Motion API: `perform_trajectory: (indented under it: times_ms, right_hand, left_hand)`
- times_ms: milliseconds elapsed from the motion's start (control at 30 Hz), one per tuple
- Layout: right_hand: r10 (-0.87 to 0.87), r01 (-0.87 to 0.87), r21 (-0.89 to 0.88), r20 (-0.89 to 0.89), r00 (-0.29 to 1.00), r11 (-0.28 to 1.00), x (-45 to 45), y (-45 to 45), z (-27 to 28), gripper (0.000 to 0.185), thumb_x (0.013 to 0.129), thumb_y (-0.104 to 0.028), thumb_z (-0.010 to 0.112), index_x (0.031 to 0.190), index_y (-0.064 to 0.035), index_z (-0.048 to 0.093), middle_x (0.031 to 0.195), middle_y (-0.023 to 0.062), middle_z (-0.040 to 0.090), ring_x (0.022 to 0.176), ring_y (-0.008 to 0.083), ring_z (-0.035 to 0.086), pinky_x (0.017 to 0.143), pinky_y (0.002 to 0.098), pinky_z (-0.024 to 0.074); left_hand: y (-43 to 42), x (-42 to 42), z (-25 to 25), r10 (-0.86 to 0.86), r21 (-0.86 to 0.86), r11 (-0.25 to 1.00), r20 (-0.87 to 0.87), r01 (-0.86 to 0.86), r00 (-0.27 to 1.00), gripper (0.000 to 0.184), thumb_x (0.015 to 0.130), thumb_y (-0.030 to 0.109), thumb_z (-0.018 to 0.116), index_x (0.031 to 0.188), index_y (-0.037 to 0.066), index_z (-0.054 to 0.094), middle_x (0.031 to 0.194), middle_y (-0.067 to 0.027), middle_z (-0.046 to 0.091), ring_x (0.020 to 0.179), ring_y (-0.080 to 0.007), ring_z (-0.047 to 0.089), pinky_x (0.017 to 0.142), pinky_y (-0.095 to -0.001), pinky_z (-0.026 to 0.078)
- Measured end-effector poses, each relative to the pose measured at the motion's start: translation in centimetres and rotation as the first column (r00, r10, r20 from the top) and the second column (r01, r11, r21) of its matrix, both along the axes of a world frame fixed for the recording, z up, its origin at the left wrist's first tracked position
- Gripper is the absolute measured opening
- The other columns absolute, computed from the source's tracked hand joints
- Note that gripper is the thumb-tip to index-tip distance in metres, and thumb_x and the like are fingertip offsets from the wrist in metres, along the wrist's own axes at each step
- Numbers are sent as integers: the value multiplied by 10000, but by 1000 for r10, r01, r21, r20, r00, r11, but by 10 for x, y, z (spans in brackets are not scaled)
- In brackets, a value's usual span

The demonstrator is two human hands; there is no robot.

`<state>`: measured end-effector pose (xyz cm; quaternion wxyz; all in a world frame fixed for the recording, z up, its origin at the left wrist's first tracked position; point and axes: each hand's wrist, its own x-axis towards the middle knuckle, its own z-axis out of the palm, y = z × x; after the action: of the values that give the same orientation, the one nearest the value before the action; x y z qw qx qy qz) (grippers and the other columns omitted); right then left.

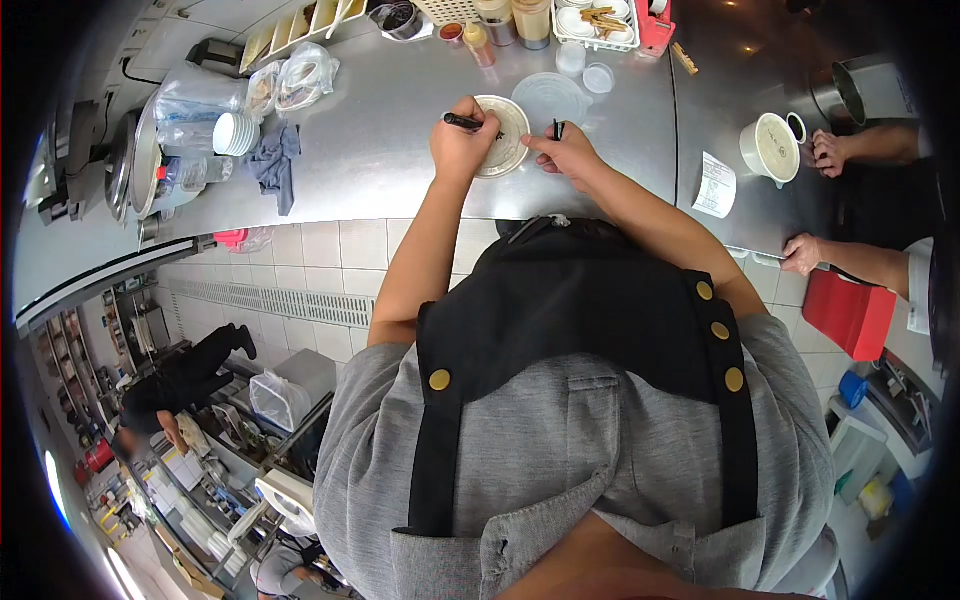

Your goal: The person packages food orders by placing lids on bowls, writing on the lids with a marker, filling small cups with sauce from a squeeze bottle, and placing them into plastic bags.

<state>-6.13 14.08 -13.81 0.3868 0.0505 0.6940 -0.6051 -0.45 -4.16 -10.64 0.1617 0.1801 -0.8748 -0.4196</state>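
My left hand (462,140) is closed around a black marker (461,121), its tip end over the pale top of a round white tub (498,162). A few dark marks show on that top. At the tub's right side is my right hand (565,152), its fingers pinching a small black marker cap (558,129) and a fingertip touching the rim. A clear plastic lid (552,100) lies just behind, on the steel counter (380,150).
A printed slip (714,185) and another marked white tub (770,148) lie to the right, near a co-worker's hands (828,153). Sauce bottles (480,45) and a basket (600,42) stand at the back. Left are a grey cloth (273,168) and stacked cups (236,134).
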Motion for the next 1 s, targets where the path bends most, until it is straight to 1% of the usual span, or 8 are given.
perform_trajectory:
  times_ms: [133, 200, 300, 533, 633, 833, 933, 1000]
  right_hand:
    - [3, -3, 14, 0, 1000, 1000, -1, 1, 2, 644, 762, -338, 863, 1125, 3, 455, 941, 98, 607, 723, 145, 622, 593, 281, 525]
    - [3, -3, 7, -1, 1000, 1000, -1, 1, 2, 645, 760, -338, 865, 1122, 4, 454, 938, 98, 607, 721, 143, 620, 591, 278, 525]
    - [-3, 3, -2, -5, 1000, 1000, -1, 2, 0, 652, 753, -338, 871, 1117, 6, 454, 927, 95, 606, 716, 139, 619, 587, 277, 525]
    - [-14, 14, 9, -15, 1000, 1000, -2, 3, -5, 673, 718, -349, 903, 1086, -4, 456, 887, 80, 600, 698, 140, 621, 571, 277, 525]
    - [-21, 21, -8, -24, 999, 1000, -2, 4, -6, 670, 714, -352, 907, 1072, -13, 454, 882, 80, 597, 695, 139, 618, 571, 273, 522]
    - [-21, 21, 5, -23, 1000, 1000, -2, 4, -3, 653, 713, -342, 909, 1050, -24, 450, 873, 78, 592, 685, 137, 611, 574, 269, 516]
    - [-24, 24, -4, -21, 999, 1000, -2, 4, -2, 647, 711, -337, 911, 1040, -29, 447, 869, 76, 590, 681, 137, 608, 573, 269, 515]
    - [-23, 22, -9, -26, 999, 1000, -2, 5, -1, 641, 712, -335, 910, 1035, -32, 446, 868, 74, 589, 680, 137, 607, 573, 269, 514]
  left_hand:
    - [2, -1, 3, -19, -57, 998, 20, 20, 1000, 299, 814, 208, 736, 686, 69, 504, 579, -10, 514, 548, -110, 469, 540, -292, 408]
    - [1, -3, 1, 17, 27, 999, 14, -18, 1000, 279, 761, 291, 741, 690, 100, 549, 620, -83, 629, 593, -308, 628, 568, -404, 485]
    - [2, -3, 2, 1, -77, 997, 38, 2, 999, 282, 762, 300, 745, 694, 103, 556, 626, -81, 634, 597, -305, 632, 573, -403, 489]
    - [3, -5, 1, -10, -80, 997, 66, 15, 998, 294, 766, 314, 748, 695, 103, 557, 634, -78, 642, 605, -310, 633, 581, -413, 491]
    - [7, -8, 0, -24, -12, 1000, 31, 24, 999, 306, 764, 320, 753, 693, 102, 551, 633, -73, 639, 613, -305, 636, 587, -415, 491]
    - [15, -8, 9, -45, -127, 991, 39, 50, 998, 313, 769, 318, 754, 692, 99, 545, 630, -71, 632, 610, -297, 630, 582, -411, 490]
    - [15, -11, 9, -56, -92, 994, 48, 60, 997, 307, 767, 315, 757, 694, 100, 549, 633, -67, 631, 600, -294, 620, 582, -407, 488]
    - [12, -14, 4, -22, 35, 999, 26, 21, 999, 306, 759, 314, 761, 697, 99, 553, 635, -64, 634, 598, -291, 617, 587, -398, 489]
